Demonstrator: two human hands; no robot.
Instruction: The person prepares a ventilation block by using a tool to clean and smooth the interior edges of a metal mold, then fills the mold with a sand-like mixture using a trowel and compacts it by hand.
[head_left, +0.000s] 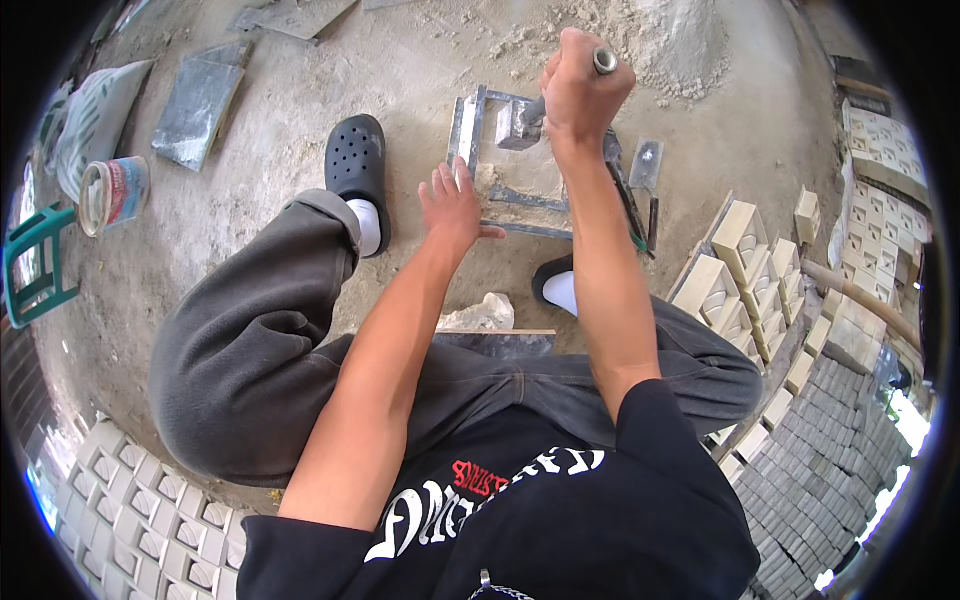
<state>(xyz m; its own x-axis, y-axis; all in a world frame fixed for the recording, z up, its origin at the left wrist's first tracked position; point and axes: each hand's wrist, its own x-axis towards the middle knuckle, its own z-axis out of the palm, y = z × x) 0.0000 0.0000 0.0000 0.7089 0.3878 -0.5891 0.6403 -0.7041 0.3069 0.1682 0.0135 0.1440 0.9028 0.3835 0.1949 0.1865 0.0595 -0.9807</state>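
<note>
I see my right hand (580, 85) closed in a full fist around a metal-handled tamper (530, 115), whose block head sits inside the steel mould frame (480, 125) on the sandy ground (300, 150). My left hand (452, 205) lies open with fingers spread, holding nothing, and seems to press on the frame's near edge, though I cannot be sure of contact. A black clog (358, 165) stands just left of the frame, and cast blocks (740, 270) are stacked to the right.
</note>
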